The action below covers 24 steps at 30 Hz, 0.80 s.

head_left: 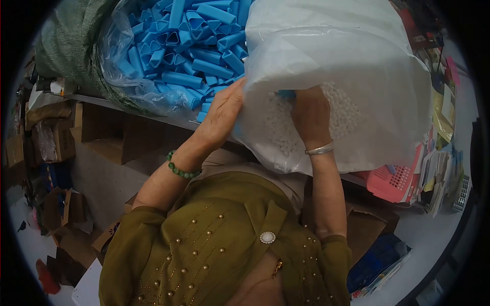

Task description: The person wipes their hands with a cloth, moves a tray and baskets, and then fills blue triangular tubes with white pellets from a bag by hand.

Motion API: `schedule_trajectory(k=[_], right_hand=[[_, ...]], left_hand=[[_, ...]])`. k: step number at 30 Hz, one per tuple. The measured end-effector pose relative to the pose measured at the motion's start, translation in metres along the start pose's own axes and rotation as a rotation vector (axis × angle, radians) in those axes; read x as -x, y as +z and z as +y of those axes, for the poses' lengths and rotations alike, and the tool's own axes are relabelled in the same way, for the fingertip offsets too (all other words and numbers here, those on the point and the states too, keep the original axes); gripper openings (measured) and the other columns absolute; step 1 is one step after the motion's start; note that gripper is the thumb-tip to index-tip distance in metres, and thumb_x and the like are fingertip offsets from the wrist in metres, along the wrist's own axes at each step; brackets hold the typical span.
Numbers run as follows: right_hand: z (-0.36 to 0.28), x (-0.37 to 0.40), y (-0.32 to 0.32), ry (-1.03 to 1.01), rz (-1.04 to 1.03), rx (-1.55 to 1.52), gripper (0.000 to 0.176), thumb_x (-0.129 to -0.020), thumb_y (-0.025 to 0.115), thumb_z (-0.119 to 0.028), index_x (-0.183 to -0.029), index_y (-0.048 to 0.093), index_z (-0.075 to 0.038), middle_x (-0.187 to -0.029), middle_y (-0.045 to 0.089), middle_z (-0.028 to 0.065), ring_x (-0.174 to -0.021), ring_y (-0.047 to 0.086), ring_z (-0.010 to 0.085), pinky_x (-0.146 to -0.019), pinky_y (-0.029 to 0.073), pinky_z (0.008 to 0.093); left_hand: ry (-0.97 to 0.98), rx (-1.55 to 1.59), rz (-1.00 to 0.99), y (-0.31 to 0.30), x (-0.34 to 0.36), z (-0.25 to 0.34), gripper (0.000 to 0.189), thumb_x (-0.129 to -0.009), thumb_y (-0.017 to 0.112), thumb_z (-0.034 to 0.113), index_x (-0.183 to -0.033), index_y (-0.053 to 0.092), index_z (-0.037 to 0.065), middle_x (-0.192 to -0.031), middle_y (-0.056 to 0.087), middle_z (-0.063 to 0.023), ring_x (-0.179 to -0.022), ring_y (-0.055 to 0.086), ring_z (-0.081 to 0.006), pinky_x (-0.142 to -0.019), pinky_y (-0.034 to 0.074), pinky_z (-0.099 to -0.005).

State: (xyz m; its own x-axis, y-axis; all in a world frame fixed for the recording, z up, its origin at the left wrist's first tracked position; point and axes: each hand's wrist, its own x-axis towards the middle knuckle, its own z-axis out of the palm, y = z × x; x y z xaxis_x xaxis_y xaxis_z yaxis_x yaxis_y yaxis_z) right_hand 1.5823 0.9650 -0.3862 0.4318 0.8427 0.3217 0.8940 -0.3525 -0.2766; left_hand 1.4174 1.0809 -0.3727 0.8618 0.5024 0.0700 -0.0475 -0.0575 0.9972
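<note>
Grey floor (109, 178) lies open left of the person, edged by cardboard boxes (125, 137). At the tabletop's (176, 121) front edge, the left hand (220, 116) grips the rim of a white bag (377, 66); the right hand (311, 115) reaches inside among white pellets (343, 109), grip unclear. Blue tubes (212, 69) crowd beyond.

Has the bag (393, 107) ahead to the right, mouth toward the near side, with the left hand (222, 115) at its left rim and the right hand (312, 113) inside, among the pellets (343, 109). Has the tubes (206, 61) just left of the bag, heaped in a liner (115, 66), with a sack (66, 46) along the liner's left side and a carton (104, 135) below the table edge (84, 98). Has a basket (392, 181) beside papers (436, 178) at lower right.
</note>
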Motion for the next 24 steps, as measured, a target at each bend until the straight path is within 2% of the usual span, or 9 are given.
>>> schedule_trajectory(k=[1, 4, 8, 11, 13, 14, 19, 21, 24], right_hand=[[-0.001, 0.000, 0.000, -0.003, -0.001, -0.005, 0.008, -0.071, 0.064, 0.000, -0.079, 0.062, -0.002, -0.082, 0.063, 0.0166, -0.076, 0.063, 0.0309, -0.064, 0.050, 0.0352], [-0.003, 0.002, -0.008, -0.042, 0.037, -0.270, 0.020, -0.070, 0.065, 0.003, -0.089, 0.064, -0.001, -0.087, 0.064, 0.0168, -0.079, 0.063, 0.0293, -0.067, 0.051, 0.0314], [-0.012, 0.014, -0.035, 0.334, -0.180, -0.922, 0.033, -0.073, 0.063, 0.007, -0.105, 0.065, -0.003, -0.095, 0.066, 0.0083, -0.085, 0.062, 0.0164, -0.072, 0.050, 0.0253], [-0.019, 0.024, -0.047, 0.458, -0.152, -1.238, 0.033, -0.077, 0.060, 0.008, -0.108, 0.064, -0.002, -0.099, 0.066, 0.0045, -0.083, 0.060, 0.0110, -0.069, 0.050, 0.0236], [-0.027, 0.032, -0.052, 0.489, -0.123, -1.309, 0.032, -0.078, 0.058, 0.007, -0.108, 0.064, -0.001, -0.100, 0.066, 0.0038, -0.080, 0.059, 0.0098, -0.066, 0.049, 0.0235], [-0.031, 0.036, -0.054, 0.441, -0.123, -1.316, 0.031, -0.079, 0.057, 0.007, -0.109, 0.064, 0.000, -0.104, 0.065, 0.0052, -0.084, 0.059, 0.0104, -0.068, 0.049, 0.0236], [-0.039, 0.056, -0.061, 0.176, -0.061, -1.241, 0.032, -0.079, 0.057, 0.009, -0.109, 0.064, 0.000, -0.115, 0.060, 0.0075, -0.098, 0.058, 0.0140, -0.079, 0.048, 0.0251], [-0.038, 0.062, -0.070, 0.114, -0.108, -1.149, 0.031, -0.083, 0.058, 0.002, -0.114, 0.060, 0.001, -0.119, 0.058, 0.0083, -0.105, 0.056, 0.0171, -0.089, 0.044, 0.0279], [-0.032, 0.071, -0.068, 0.336, -0.210, -1.537, 0.036, -0.088, 0.058, -0.011, -0.121, 0.055, 0.001, -0.110, 0.059, 0.0078, -0.103, 0.055, 0.0143, -0.087, 0.044, 0.0263]], left_hand=[[-0.147, 0.098, -0.007, -0.002, -0.001, 0.004, 0.049, -0.100, 0.034, 0.034, -0.131, 0.045, -0.002, -0.121, 0.055, -0.0093, -0.107, 0.050, -0.0155, -0.094, 0.038, -0.0270], [-0.179, 0.114, 0.033, -0.001, 0.003, 0.017, 0.039, -0.096, 0.036, 0.020, -0.123, 0.050, -0.004, -0.112, 0.058, -0.0094, -0.096, 0.053, -0.0168, -0.087, 0.042, -0.0298], [-0.136, 0.085, 0.131, 0.004, 0.016, 0.026, 0.042, -0.097, 0.038, 0.025, -0.125, 0.048, -0.004, -0.117, 0.056, -0.0108, -0.100, 0.053, -0.0164, -0.090, 0.041, -0.0283], [0.015, 0.141, 0.384, 0.004, 0.026, 0.023, 0.044, -0.098, 0.047, 0.028, -0.128, 0.048, -0.004, -0.120, 0.055, -0.0122, -0.106, 0.051, -0.0159, -0.092, 0.041, -0.0293], [0.637, -0.274, 0.418, 0.001, 0.032, 0.031, 0.044, -0.088, 0.062, 0.016, -0.125, 0.049, -0.005, -0.118, 0.054, -0.0140, -0.107, 0.052, -0.0200, -0.090, 0.043, -0.0323], [0.654, -0.457, 0.298, -0.002, 0.040, 0.039, 0.049, -0.077, 0.071, 0.008, -0.121, 0.053, -0.004, -0.116, 0.054, -0.0150, -0.107, 0.053, -0.0251, -0.090, 0.045, -0.0349], [0.393, -0.405, -0.007, 0.032, 0.031, 0.056, 0.046, -0.072, 0.070, 0.002, -0.117, 0.059, -0.001, -0.120, 0.052, -0.0131, -0.108, 0.052, -0.0252, -0.089, 0.044, -0.0339], [0.293, -0.153, -0.079, 0.034, 0.032, 0.048, 0.042, -0.074, 0.067, 0.000, -0.116, 0.061, 0.000, -0.119, 0.056, -0.0114, -0.113, 0.051, -0.0270, -0.092, 0.043, -0.0348], [0.337, -0.140, -0.109, 0.037, 0.033, 0.045, 0.038, -0.075, 0.066, 0.000, -0.113, 0.063, 0.000, -0.114, 0.060, -0.0102, -0.116, 0.051, -0.0288, -0.096, 0.041, -0.0372]])
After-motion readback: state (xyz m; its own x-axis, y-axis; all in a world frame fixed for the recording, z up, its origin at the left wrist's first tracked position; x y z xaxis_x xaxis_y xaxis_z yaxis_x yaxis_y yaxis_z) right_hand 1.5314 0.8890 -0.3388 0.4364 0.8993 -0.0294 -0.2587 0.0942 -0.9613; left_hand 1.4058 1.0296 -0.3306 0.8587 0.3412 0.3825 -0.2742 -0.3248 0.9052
